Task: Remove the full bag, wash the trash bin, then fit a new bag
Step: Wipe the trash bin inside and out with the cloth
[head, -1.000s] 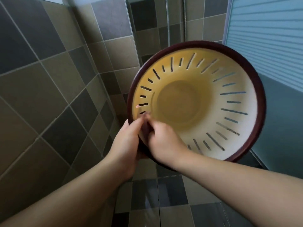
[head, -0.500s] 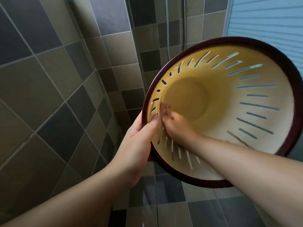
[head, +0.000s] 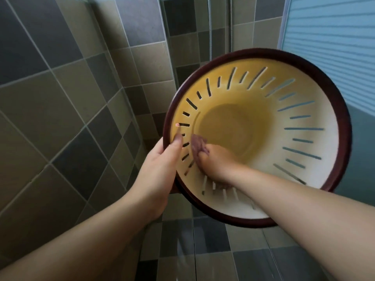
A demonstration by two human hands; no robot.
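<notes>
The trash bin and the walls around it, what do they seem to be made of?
The trash bin looks like moulded plastic: smooth cream-yellow inside, thin cut slots in its wall, a dark maroon rim. The walls look like glazed ceramic tile, grey and olive squares with pale grout lines and a soft sheen.

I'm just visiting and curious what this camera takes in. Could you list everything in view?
trash bin: one, cream-yellow inside with slotted walls and a dark red rim, held up tilted, its opening toward the camera.
wall tiles: many, grey and olive, left and behind.
floor tiles: many, grey, below.
ribbed panel: one, pale blue, upper right.
left hand: one, grips the bin's rim at its left edge.
right hand: one, inside the bin against its wall; blurred.
</notes>
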